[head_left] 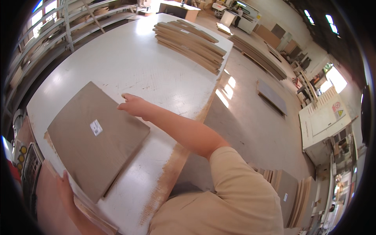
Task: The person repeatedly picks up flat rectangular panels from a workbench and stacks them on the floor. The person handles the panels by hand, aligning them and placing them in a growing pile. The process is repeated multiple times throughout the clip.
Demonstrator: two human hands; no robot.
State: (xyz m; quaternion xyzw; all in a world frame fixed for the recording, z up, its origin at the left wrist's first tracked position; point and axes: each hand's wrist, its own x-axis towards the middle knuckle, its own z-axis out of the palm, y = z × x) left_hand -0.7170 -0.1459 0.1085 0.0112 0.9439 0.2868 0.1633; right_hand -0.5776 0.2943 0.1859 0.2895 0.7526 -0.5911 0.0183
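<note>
A flat, grey-brown wood panel [84, 145] with a white label [96, 127] lies on the white worktable [105, 74]. A dark gap shows under its near right edge. My right hand [134, 106] reaches across to its far right edge, thumb at the rim and fingers bent at the edge; their grip is partly hidden. On the opposite side, my left hand [67, 192] is close against the panel's left edge, its fingers mostly hidden and a little blurred.
Several stacked wood strips [190, 45] lie at the table's far right. Upright panels [288, 192] stand near my right side, and a grey board [271, 97] lies on the floor. Metal racks [74, 29] are at the far left; a cream cabinet [325, 117] is at right.
</note>
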